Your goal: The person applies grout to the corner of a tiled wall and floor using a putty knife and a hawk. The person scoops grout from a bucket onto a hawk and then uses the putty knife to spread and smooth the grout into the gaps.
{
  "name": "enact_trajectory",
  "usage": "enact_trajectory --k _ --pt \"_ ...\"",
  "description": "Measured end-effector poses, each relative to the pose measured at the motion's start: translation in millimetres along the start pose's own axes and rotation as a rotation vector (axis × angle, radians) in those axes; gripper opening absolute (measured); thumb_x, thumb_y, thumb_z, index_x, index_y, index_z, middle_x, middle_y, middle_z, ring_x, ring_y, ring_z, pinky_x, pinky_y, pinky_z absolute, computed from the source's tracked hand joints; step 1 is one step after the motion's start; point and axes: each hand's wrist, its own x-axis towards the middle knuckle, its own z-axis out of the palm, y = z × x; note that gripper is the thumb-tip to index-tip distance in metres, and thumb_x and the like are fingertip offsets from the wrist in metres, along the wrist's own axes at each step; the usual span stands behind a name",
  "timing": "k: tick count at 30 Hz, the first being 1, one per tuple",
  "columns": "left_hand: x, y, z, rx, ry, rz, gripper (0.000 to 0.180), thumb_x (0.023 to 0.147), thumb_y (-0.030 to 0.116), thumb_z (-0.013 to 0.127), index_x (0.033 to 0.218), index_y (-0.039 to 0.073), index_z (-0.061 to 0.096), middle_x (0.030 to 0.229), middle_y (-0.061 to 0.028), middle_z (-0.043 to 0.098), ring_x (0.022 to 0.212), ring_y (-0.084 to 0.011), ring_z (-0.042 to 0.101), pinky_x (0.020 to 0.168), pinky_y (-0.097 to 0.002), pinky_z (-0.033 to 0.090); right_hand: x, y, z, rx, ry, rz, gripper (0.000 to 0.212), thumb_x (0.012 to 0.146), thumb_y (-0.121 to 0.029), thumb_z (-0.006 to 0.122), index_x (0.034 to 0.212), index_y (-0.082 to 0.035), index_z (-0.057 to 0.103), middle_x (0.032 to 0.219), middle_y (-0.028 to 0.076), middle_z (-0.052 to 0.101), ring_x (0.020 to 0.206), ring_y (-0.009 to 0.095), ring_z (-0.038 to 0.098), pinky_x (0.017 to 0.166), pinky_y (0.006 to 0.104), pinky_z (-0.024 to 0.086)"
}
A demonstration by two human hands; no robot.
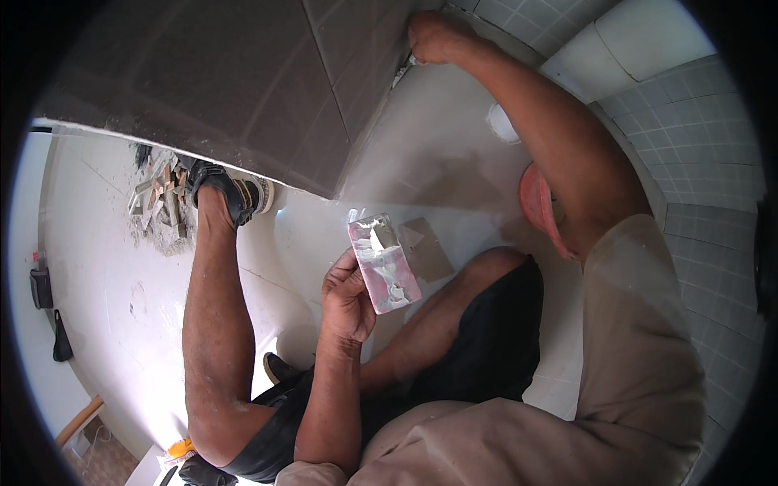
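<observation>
My left hand (347, 300) grips the edge of a flat pink rectangular piece (393, 285) smeared with white paste. A thicker dab of white paste (382, 238) lies on its upper half. Stretched far forward, my right hand (438, 36) is closed at the foot of the dark tiled wall (243, 73), close to the corner. Something pale shows by its fingertips, too small to make out. Uneven white paste (400, 76) marks the joint between wall and floor just below that hand.
A red bowl-like container (541, 206) sits on the floor, partly behind my right arm. Beyond it is a round white piece (502, 123). Debris (162, 198) lies near my shoe (235, 194) at the left. Grey tiled wall (697, 121) runs along the right, below a white ledge (624, 44).
</observation>
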Motion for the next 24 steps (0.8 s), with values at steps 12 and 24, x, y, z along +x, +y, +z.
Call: enact_trajectory --k 12,24 --pt "3 -5 -7 0.030 0.009 -0.002 0.049 0.094 0.012 0.070 0.138 -0.005 0.056 0.118 -0.0135 0.072 0.102 -0.0222 0.072 0.091 -0.0355 0.060 -43 28 8 0.234 0.307 0.058 0.027 0.078 -0.020 0.074 0.101 -0.006 0.077 0.112 0.021 0.073 0.108 0.034 0.071 0.091 0.0452 0.057" --pt "2 -1 -7 -0.019 0.001 0.013 0.047 0.093 0.008 0.070 0.135 -0.007 0.057 0.120 -0.0162 0.071 0.105 -0.0248 0.072 0.094 -0.0384 0.059 -30 38 51 0.222 0.346 0.106 0.026 0.082 -0.020 0.074 0.108 -0.017 0.077 0.112 0.007 0.076 0.107 0.030 0.070 0.094 0.0410 0.055"
